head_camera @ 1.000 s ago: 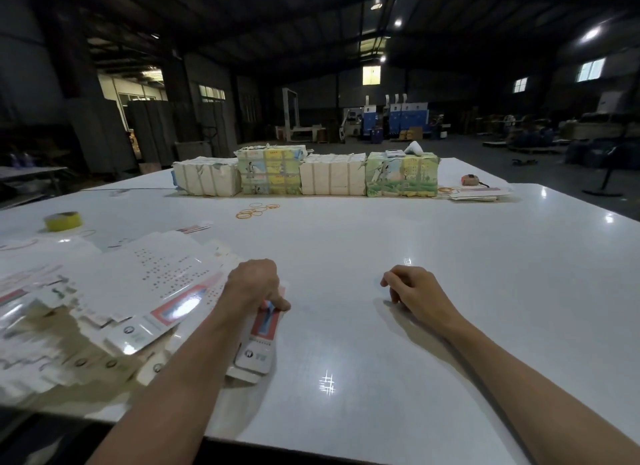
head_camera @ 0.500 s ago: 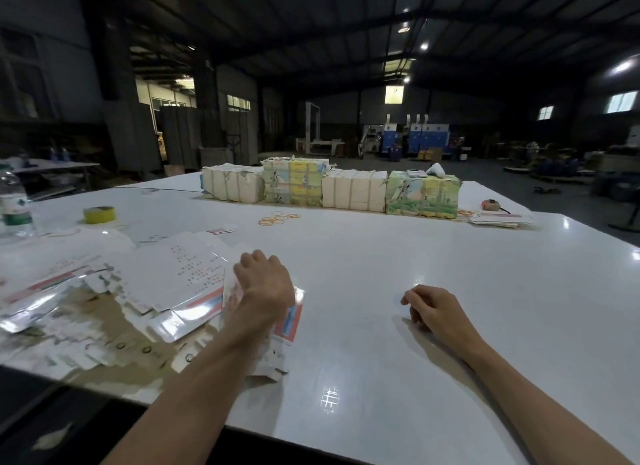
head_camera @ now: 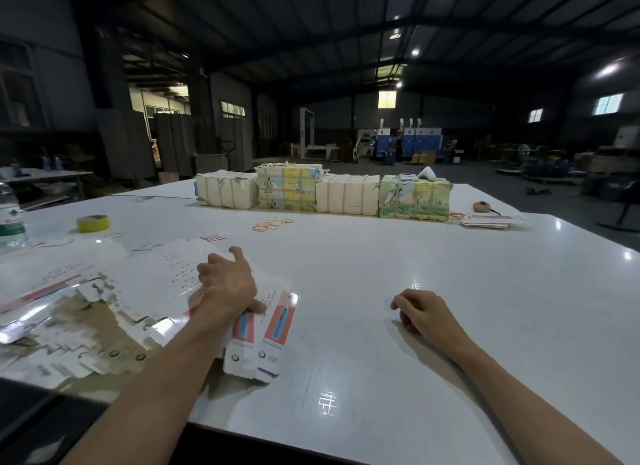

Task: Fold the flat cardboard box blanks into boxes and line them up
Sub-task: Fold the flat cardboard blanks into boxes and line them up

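A loose heap of flat white box blanks [head_camera: 104,291] with red panels covers the table's left near side. My left hand [head_camera: 228,284] is at the heap's right edge. It grips a few blanks [head_camera: 277,326] whose red-striped ends stick out toward me, with the thumb lying on top. My right hand [head_camera: 422,312] rests on the bare white table [head_camera: 450,264] to the right, fingers loosely curled and holding nothing. No folded box is in view.
Several banded bundles [head_camera: 346,194] stand in a row at the far side, with loose rubber bands [head_camera: 273,222] in front of them. A yellow tape roll [head_camera: 92,223] and a water bottle [head_camera: 10,219] sit far left. A thin stack of blanks [head_camera: 491,220] lies far right.
My left hand has moved forward along the heap's edge and turned, and its thumb now lies on the red-striped blanks. My right hand has stayed put. My view has tilted up a little.
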A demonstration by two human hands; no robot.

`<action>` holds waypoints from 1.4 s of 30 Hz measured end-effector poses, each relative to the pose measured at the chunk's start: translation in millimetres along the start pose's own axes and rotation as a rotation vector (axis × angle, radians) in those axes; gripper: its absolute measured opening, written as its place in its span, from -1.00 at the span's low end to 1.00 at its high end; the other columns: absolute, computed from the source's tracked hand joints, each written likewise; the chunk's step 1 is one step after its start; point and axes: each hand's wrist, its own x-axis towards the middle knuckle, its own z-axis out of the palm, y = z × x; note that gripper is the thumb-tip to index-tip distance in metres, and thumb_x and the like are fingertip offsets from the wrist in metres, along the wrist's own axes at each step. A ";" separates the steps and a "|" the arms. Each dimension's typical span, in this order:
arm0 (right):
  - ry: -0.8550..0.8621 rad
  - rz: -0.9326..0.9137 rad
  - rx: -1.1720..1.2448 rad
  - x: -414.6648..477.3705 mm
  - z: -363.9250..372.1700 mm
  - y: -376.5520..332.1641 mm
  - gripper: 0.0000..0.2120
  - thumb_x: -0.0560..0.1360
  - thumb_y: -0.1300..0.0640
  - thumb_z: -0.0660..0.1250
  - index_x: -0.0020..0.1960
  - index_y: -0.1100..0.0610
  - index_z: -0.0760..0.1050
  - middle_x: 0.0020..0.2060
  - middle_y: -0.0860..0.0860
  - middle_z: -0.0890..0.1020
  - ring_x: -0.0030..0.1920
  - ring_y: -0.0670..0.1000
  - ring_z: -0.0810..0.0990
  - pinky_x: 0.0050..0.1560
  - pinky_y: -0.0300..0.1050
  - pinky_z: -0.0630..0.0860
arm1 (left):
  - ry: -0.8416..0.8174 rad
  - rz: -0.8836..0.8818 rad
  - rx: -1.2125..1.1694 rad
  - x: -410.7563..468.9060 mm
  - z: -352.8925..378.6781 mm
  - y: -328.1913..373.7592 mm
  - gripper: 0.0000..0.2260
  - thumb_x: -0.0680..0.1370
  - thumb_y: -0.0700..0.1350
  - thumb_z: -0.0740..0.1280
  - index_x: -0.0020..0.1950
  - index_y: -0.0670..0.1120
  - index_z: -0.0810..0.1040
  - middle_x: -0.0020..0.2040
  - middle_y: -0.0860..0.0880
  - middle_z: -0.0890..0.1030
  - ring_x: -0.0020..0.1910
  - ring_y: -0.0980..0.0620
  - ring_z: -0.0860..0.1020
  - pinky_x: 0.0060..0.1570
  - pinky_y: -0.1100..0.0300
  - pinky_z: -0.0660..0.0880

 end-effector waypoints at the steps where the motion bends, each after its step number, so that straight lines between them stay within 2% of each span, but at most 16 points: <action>1: 0.000 0.001 0.002 0.0 0.0 0.2 -0.71 0.68 0.11 0.28 -0.17 0.06 0.64 -0.40 0.01 0.63 -0.41 -0.10 0.56 -0.28 -0.33 0.49 | 0.004 0.049 -0.061 -0.2 -1.2 0.9 0.14 0.42 0.07 0.66 0.69 -0.09 -0.10 0.46 -0.33 0.28 0.42 -0.24 0.42 0.35 -0.08 0.49; 4: 0.002 0.005 0.013 0.3 -0.3 1.4 -0.71 0.68 0.10 0.28 -0.18 0.05 0.64 -0.40 0.01 0.63 -0.40 -0.10 0.56 -0.28 -0.32 0.49 | -0.040 0.169 -0.268 0.9 -4.3 4.3 0.05 0.48 -0.11 0.63 0.68 -0.05 -0.10 0.46 -0.31 0.40 0.17 -0.14 0.64 0.09 -0.01 0.66; 7: -0.001 0.006 0.001 2.4 0.8 2.3 -0.71 0.68 0.08 0.27 -0.17 0.03 0.64 -0.39 0.01 0.64 -0.39 -0.10 0.56 -0.25 -0.29 0.50 | 0.008 0.291 -0.380 7.5 -18.8 8.9 -0.33 0.47 -0.06 0.63 0.41 -0.17 0.34 0.12 -0.15 0.67 -0.21 0.03 0.66 -0.33 0.23 0.57; 9: -0.002 0.009 0.001 3.6 0.9 2.3 -0.71 0.69 0.08 0.27 -0.17 0.03 0.64 -0.39 0.00 0.64 -0.39 -0.10 0.56 -0.24 -0.26 0.49 | -0.003 0.388 -0.562 10.9 -35.4 20.3 -0.57 0.41 -0.01 0.66 0.14 -0.14 0.58 -0.08 -0.08 0.73 -0.26 0.01 0.70 -0.36 0.23 0.56; 11: -0.005 0.006 -0.002 3.8 0.8 2.3 -0.71 0.69 0.09 0.27 -0.17 0.03 0.63 -0.40 -0.02 0.63 -0.40 -0.10 0.55 -0.24 -0.26 0.48 | -0.175 0.515 -0.859 13.2 -44.3 41.6 -0.65 0.42 0.00 0.65 0.09 -0.08 0.65 -0.14 -0.03 0.76 -0.24 0.03 0.74 -0.34 0.24 0.62; 15: 0.024 -0.013 0.009 1.5 0.4 -2.0 -0.72 0.69 0.14 0.27 -0.16 0.05 0.63 -0.41 0.00 0.62 -0.43 -0.06 0.52 -0.29 -0.21 0.48 | -0.677 0.689 -1.304 3.6 -9.8 99.5 -0.61 0.61 -0.07 0.47 0.40 -0.06 0.50 0.14 -0.10 0.75 -0.17 0.08 0.72 -0.22 0.22 0.64; 19: 0.204 -0.038 0.015 2.8 -1.7 -12.7 -0.78 0.70 0.16 0.27 -0.05 0.11 0.64 -0.34 0.06 0.65 -0.37 0.03 0.57 -0.26 -0.08 0.56 | -0.751 0.622 -1.478 -6.0 63.7 133.4 -0.63 0.56 0.00 0.48 0.32 -0.07 0.54 0.10 -0.10 0.75 -0.19 0.02 0.70 -0.17 0.14 0.65; 22: 0.406 -0.121 -0.004 4.7 -8.7 -26.2 -0.87 0.71 0.20 0.26 0.12 0.11 0.59 -0.22 0.01 0.64 -0.24 -0.05 0.61 -0.17 -0.20 0.57 | -0.804 0.623 -1.544 -6.2 90.6 136.6 -0.58 0.50 0.11 0.46 0.21 -0.10 0.49 0.05 -0.14 0.72 -0.18 -0.04 0.68 -0.12 0.08 0.65; 24: 0.451 -0.213 -0.056 11.5 -13.5 -37.6 -0.84 0.70 0.20 0.28 0.23 0.10 0.56 -0.11 -0.04 0.64 -0.13 -0.11 0.63 -0.11 -0.35 0.55 | -0.861 0.611 -1.595 -7.7 92.0 137.8 -0.52 0.55 0.23 0.40 0.24 -0.13 0.49 0.03 -0.19 0.70 -0.05 -0.16 0.72 -0.02 -0.01 0.67; 26: 0.380 -0.297 -0.168 21.7 -11.4 -47.1 -0.77 0.68 0.17 0.30 0.33 0.09 0.53 0.04 -0.04 0.63 -0.02 -0.13 0.62 -0.05 -0.39 0.55 | -0.913 0.525 -1.690 -11.7 90.0 137.8 -0.36 0.58 0.37 0.31 0.31 -0.18 0.54 0.03 -0.25 0.68 0.06 -0.32 0.72 0.04 -0.12 0.67; 29: 0.116 -0.345 -0.353 36.2 0.2 -51.9 -0.67 0.68 0.01 0.27 0.41 0.07 0.52 0.28 -0.04 0.51 0.17 -0.09 0.56 0.06 -0.25 0.58 | -0.898 0.513 -1.746 -14.6 87.9 135.0 -0.25 0.52 0.53 0.22 0.15 -0.14 0.66 -0.03 -0.26 0.67 -0.11 -0.25 0.71 -0.03 -0.12 0.67; 31: 0.026 -0.336 -0.351 37.4 8.7 -51.4 -0.66 0.68 -0.05 0.26 0.37 0.07 0.56 0.29 -0.07 0.46 0.15 -0.08 0.58 0.00 -0.25 0.62 | -0.881 0.474 -1.754 -12.5 90.2 128.9 -0.25 0.54 0.55 0.13 0.06 -0.11 0.68 -0.07 -0.25 0.66 -0.19 -0.22 0.67 -0.05 -0.08 0.67; 33: 0.064 -0.346 -0.338 37.6 13.4 -47.8 -0.70 0.68 -0.02 0.29 0.33 0.09 0.59 0.24 -0.05 0.47 0.13 -0.06 0.58 0.04 -0.20 0.60 | -0.886 0.430 -1.723 -10.2 91.6 123.1 -0.24 0.59 0.50 0.06 0.13 -0.16 0.64 -0.01 -0.28 0.65 -0.13 -0.29 0.65 0.02 -0.12 0.64; 36: 0.059 -0.260 -0.190 35.9 19.0 -43.8 -0.76 0.66 0.00 0.33 0.24 0.11 0.61 0.20 -0.02 0.46 0.16 -0.05 0.57 0.04 -0.27 0.59 | -0.886 0.433 -1.644 -10.2 95.0 117.5 -0.28 0.62 0.42 0.05 0.18 -0.19 0.63 0.08 -0.31 0.66 -0.04 -0.34 0.65 0.10 -0.15 0.61; 39: 0.023 -0.042 0.076 32.3 16.2 -50.4 -0.80 0.63 -0.03 0.38 0.12 0.09 0.61 0.20 -0.02 0.48 0.16 -0.12 0.58 -0.04 -0.44 0.55 | -0.938 0.453 -1.607 -15.1 92.7 118.4 -0.30 0.60 0.41 0.08 0.12 -0.16 0.70 0.03 -0.27 0.70 -0.11 -0.26 0.70 -0.04 -0.04 0.66; 42: -0.009 0.003 0.229 28.2 6.6 -52.3 -0.74 0.64 -0.05 0.38 0.05 0.15 0.67 0.14 0.06 0.58 0.09 0.07 0.66 0.03 -0.16 0.62 | -1.037 0.487 -1.613 -18.9 92.0 122.4 -0.32 0.62 0.38 0.10 0.08 -0.17 0.71 -0.03 -0.24 0.67 -0.21 -0.18 0.67 -0.12 0.03 0.65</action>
